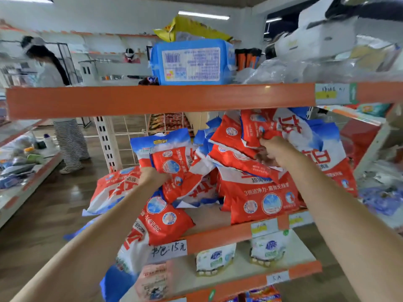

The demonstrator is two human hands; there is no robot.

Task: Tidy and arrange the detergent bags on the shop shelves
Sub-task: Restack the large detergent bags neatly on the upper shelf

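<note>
Fig.: detergent bags [257, 192] heaped askew on mid shelf [218, 238], some overhanging its edge. My left hand [152, 177] grips a leaning bag; right hand [272, 151] pinches an upper one. I'd lift each w/ support underneath, stand upright, labels fwd.

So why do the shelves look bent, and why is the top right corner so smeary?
Head view: the wide-angle lens bows the orange shelf edge; the white boxes at top right are blurred; ceiling lights glare, while the detergent bags stay fairly sharp.

Red-white-blue detergent bags [257, 192], orange shelf edges [152, 101]
</note>
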